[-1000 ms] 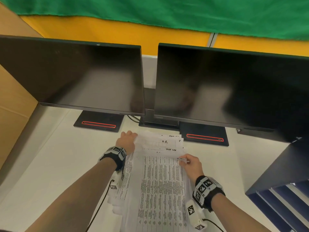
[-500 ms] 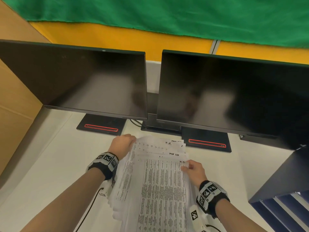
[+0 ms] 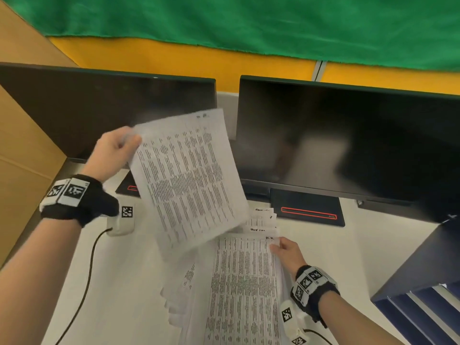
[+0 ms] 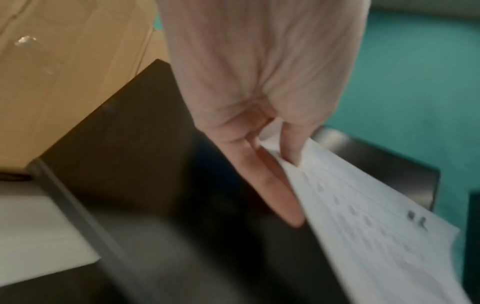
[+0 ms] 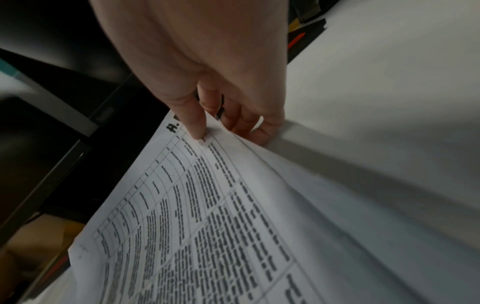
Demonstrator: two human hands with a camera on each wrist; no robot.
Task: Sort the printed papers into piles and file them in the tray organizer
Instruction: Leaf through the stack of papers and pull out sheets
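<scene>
Head view: left hand (image 3: 113, 151) pinches a white printed table sheet (image 3: 189, 175) aloft before the monitors; right hand (image 3: 286, 250) pins the fanned stack of printed papers (image 3: 244, 290) on the desk. Left wrist: fingers (image 4: 270, 185) clamp its edge; carry it flat. Right wrist: thumb (image 5: 194, 121) holds the corner; press firmly, stack slips.

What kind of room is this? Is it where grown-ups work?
Probably an office desk. Two dark flat computer monitors stand side by side on a white desk, with a fanned stack of printed white papers and a dark blue tray organizer.
</scene>
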